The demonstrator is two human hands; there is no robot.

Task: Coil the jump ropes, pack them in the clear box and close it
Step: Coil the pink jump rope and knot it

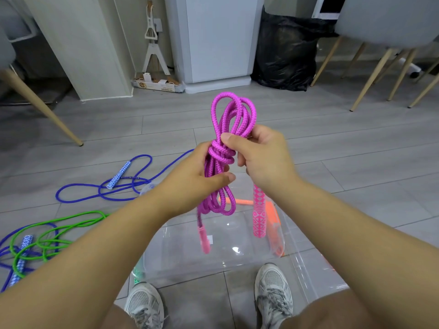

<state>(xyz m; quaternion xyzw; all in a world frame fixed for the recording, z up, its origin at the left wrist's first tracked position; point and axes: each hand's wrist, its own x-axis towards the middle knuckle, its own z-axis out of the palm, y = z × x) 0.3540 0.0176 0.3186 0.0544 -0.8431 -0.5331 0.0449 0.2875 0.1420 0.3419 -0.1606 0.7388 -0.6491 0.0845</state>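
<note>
Pink rope (223, 148) bundle vertical, loops up, handles hanging. Left hand (197, 172) grips below the wrap; right hand (259, 153) fingers pinch the wrap.

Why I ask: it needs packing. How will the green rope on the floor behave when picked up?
Likely floppy: the green rope lies in loose loops. It crosses the blue rope, so it may snag.

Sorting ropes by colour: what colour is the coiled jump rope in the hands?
The jump rope is magenta pink; head view shows it best.
</note>
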